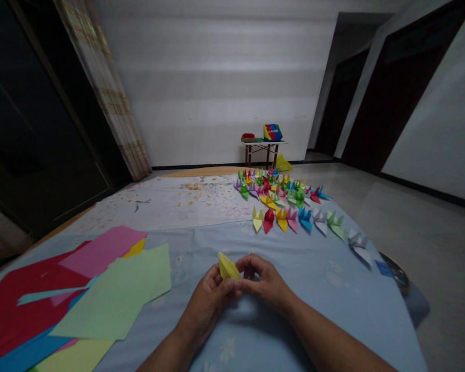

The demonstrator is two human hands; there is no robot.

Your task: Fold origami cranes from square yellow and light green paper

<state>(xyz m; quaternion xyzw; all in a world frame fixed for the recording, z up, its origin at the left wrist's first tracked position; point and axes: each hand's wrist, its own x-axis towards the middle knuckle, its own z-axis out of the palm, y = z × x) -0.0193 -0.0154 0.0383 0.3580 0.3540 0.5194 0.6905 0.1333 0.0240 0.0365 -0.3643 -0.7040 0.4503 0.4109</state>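
Observation:
Between my two hands is a small folded piece of yellow paper (227, 267), its pointed end tilted up and to the left. My left hand (213, 292) is closed on its lower left side, with the thumb across the bottom. At the right edge of the paper, the fingers and thumb of my right hand (263, 279) are closed in a pinch. The lower part of the folded paper is hidden behind my thumbs. Both hands hover over the light blue tablecloth (318, 320).
On the left lie overlapping coloured sheets, with a pale green sheet (120, 289), a pink sheet (108, 250) and a red sheet (19, 305). Several paper cranes stand in a row, a red crane (268, 221) among them, with a dense cluster behind. A small side table (261, 143) stands by the wall.

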